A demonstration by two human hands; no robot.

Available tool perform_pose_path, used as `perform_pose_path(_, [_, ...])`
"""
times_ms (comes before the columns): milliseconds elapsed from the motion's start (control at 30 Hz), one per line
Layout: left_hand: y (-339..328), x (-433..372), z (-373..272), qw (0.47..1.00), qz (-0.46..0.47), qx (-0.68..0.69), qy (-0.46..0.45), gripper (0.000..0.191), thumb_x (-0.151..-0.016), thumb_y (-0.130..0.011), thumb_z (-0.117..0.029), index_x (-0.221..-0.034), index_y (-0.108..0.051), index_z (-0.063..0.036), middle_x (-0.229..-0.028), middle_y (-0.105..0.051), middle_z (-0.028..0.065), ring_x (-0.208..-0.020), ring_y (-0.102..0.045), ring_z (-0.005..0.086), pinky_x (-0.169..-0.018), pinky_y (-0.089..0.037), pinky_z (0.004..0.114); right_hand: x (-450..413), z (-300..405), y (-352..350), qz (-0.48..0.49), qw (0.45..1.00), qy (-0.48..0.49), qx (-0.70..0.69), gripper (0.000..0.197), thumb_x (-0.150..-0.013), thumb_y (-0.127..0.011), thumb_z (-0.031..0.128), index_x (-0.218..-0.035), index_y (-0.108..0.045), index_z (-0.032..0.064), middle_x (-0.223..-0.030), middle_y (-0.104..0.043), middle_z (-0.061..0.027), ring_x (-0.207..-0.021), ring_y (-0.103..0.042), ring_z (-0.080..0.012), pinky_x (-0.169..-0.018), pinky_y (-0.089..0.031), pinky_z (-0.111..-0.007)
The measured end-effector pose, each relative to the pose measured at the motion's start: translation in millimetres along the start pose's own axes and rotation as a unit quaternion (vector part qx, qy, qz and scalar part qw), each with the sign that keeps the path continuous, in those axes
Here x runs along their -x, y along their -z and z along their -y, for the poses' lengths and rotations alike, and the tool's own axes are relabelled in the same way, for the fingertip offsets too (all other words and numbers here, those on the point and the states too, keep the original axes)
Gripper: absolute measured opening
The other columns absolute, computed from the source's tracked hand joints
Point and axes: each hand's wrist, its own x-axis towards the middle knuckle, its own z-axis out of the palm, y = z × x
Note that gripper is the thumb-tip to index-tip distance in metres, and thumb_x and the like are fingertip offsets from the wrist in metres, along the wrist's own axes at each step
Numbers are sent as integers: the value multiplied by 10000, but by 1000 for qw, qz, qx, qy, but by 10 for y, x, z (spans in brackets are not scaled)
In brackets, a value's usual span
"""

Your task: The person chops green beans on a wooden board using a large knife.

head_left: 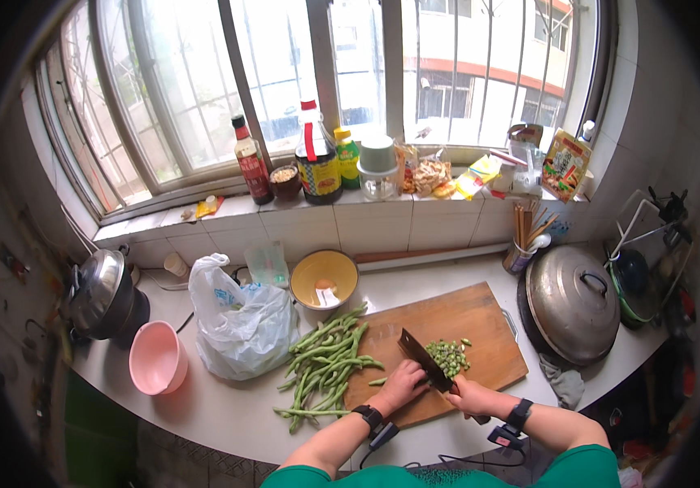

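Note:
My right hand grips the handle of a cleaver, whose dark blade stands over a wooden cutting board. Close against the blade's left side is my left hand, fingers curled down on the board; whatever lies under them is hidden. Chopped green bean pieces form a small heap just right of the blade. A short bean piece lies left of my left hand. Whole green beans are piled on the counter and over the board's left edge.
Behind the beans stands a yellow-lined bowl with an egg inside. A white plastic bag and a pink bowl are at the left. A large lidded pan and a grey cloth lie right of the board. Bottles line the windowsill.

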Motion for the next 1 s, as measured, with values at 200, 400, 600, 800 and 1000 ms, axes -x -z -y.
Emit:
perform_pose_path(200, [-29,-48,63,1000,-25,-9,-17,267,-652,-743,-156,-815,-555,-59,-916,-520,129,-878,-497,333,-755,-464,405,-321,-351,-136,-97,991,86,27,281,-910,-545,200,-1075,-406,20,-719,-581,-95,-528,-569,-177,-478,-480,-324])
perform_pose_path(400, [38,-263,107,998,-46,-11,-38,287,-617,-748,-120,-794,-537,-39,-905,-527,138,-884,-499,345,-765,-460,416,-282,-424,152,-161,974,156,30,250,-890,-558,189,-1027,-448,11,-767,-599,-160,-656,-596,-287,-591,-484,-388])
perform_pose_path(600, [-88,-346,122,999,-40,-29,-1,263,-658,-744,-148,-805,-552,-45,-907,-536,120,-904,-505,333,-804,-457,402,-161,-229,333,-96,995,31,0,259,-898,-545,183,-1005,-416,-14,-768,-600,-185,-548,-593,-263,-536,-479,-383])
perform_pose_path(800, [-47,-269,110,999,-44,-11,-17,247,-721,-724,-176,-865,-574,-43,-931,-547,123,-927,-508,332,-826,-451,402,-174,-310,245,-110,986,93,79,260,-893,-546,190,-984,-418,-17,-780,-600,-192,-583,-595,-301,-568,-483,-394])
perform_pose_path(1000, [136,-138,84,996,-83,-14,32,320,-704,-730,-150,-966,-581,-42,-990,-544,129,-984,-506,335,-854,-443,412,-83,-223,205,-106,991,86,4,229,-907,-542,182,-980,-396,21,-712,-520,-107,-511,-536,-212,-470,-459,-345])
